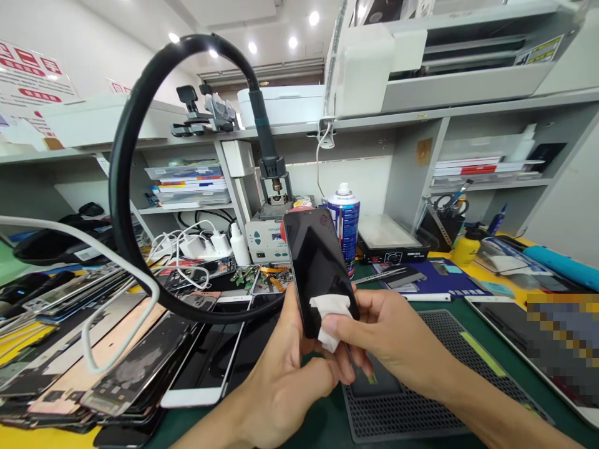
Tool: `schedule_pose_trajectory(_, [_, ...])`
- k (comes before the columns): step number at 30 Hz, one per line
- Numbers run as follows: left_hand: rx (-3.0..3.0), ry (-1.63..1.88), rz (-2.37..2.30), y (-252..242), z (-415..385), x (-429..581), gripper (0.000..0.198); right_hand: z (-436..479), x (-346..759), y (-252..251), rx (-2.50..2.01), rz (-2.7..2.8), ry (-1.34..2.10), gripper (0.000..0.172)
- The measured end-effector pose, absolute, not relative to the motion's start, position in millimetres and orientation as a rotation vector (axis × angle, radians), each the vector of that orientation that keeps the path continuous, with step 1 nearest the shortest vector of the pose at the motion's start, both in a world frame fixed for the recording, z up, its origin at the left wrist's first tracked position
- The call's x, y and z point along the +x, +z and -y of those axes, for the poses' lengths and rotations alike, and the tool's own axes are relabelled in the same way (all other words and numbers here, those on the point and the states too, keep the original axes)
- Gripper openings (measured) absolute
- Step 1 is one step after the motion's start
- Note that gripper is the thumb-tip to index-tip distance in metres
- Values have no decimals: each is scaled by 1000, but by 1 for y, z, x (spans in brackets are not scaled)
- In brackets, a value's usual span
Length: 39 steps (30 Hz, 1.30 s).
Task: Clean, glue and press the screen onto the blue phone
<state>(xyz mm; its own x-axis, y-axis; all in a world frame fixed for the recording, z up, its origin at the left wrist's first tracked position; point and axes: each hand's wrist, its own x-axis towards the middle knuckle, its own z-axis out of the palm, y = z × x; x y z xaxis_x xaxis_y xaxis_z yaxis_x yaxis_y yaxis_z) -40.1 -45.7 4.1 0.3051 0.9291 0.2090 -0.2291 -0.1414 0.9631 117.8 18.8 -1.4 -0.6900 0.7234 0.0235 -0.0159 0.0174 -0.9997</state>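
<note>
A dark smartphone (318, 255) is held up and tilted in front of me, its black glossy screen facing me. My left hand (292, 368) grips it from the left and below, fingers partly hidden behind it. With my right hand (381, 340) I pinch a crumpled white wipe (333, 307), the thumb pressing it on the lower part of the screen. Under the hands lies a dark perforated mat (421, 399), with a flat dark piece on it below my right fingers.
Stacked phone screens and parts (145, 355) crowd the left, beside a white-framed phone (201, 374). A black flexible hose (122, 187) loops above them. Behind stand a blue spray can (344, 227) and a heating plate (393, 240). A white-edged tablet (524, 349) lies at right.
</note>
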Motion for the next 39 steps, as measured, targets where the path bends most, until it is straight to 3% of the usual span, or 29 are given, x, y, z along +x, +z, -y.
schedule_pose_trajectory(5, [1269,1167,-654,4,44,-44,57,-16,118,3,-735,1668,1755,32])
schedule_pose_trajectory(11, [1162,1333,-644,10,40,-45,29,-13,120,2,-775,1707,1732,22])
schedule_pose_trajectory(24, [552,1242,-561,11,28,-50,84,-15,120,-5,-819,1938,1932,26])
schedule_pose_trajectory(33, [579,1438,-628,18,34,-58,79,-28,137,10,-796,1778,1806,31])
schedule_pose_trajectory(39, [629,1396,-602,16,34,-62,79,-31,139,13,-781,1640,1915,24])
